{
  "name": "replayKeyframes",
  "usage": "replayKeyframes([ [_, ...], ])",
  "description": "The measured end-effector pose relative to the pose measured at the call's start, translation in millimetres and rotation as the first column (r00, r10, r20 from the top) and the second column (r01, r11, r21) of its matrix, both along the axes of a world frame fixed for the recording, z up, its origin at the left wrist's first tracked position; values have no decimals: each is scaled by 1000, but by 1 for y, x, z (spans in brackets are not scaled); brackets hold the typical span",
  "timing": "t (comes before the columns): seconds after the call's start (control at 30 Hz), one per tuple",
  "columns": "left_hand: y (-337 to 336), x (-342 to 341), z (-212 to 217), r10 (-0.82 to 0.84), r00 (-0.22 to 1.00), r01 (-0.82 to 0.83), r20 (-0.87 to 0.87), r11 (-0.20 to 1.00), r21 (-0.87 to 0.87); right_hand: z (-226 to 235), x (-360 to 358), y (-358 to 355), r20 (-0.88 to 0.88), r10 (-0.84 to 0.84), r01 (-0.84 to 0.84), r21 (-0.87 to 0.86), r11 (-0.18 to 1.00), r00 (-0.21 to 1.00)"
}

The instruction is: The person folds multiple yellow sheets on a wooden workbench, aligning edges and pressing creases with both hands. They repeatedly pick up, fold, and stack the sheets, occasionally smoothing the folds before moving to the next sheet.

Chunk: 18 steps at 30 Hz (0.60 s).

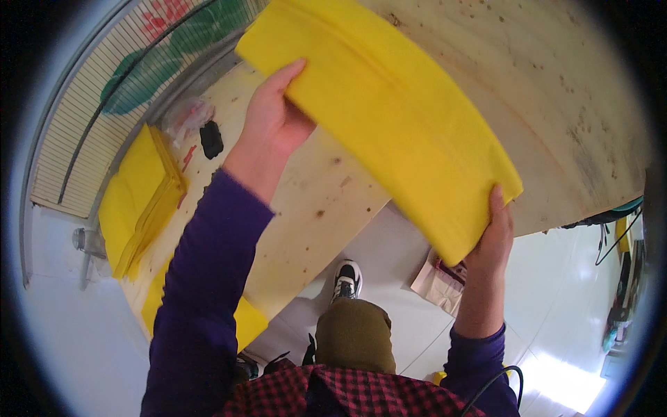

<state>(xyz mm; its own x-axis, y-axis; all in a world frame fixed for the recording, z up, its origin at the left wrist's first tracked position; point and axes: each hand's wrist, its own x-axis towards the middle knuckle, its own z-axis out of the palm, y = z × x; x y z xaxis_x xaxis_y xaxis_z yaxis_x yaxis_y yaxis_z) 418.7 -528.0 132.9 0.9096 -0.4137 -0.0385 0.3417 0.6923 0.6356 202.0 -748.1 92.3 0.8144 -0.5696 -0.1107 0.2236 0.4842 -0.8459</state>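
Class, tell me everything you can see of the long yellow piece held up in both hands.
The yellow piece is a long, plain, bright band, apparently soft sheet material, with faint lines running lengthwise. It slants from upper left to lower right above the wooden table, its top cut off by the picture's edge. The left hand holds its near long edge; the right hand grips its lower right end, thumb on top. Whether it touches the table cannot be told.

Blk item (211,140) nr clr plastic (195,115), w/ painted panel (89,133) at L.
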Motion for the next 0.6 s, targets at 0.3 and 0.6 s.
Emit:
replayKeyframes([
  [0.3, -59, 119, -36, -29, 999, 30, -23, 997, 70, -15, 118, -55, -123, -10, -19, -233, 972, 992],
  [0.6, -57, 144, -92, -4, 999, 10, -40, 992, 128, -51, 144, -70, -155, -4, -47, -328, 944, 988],
])
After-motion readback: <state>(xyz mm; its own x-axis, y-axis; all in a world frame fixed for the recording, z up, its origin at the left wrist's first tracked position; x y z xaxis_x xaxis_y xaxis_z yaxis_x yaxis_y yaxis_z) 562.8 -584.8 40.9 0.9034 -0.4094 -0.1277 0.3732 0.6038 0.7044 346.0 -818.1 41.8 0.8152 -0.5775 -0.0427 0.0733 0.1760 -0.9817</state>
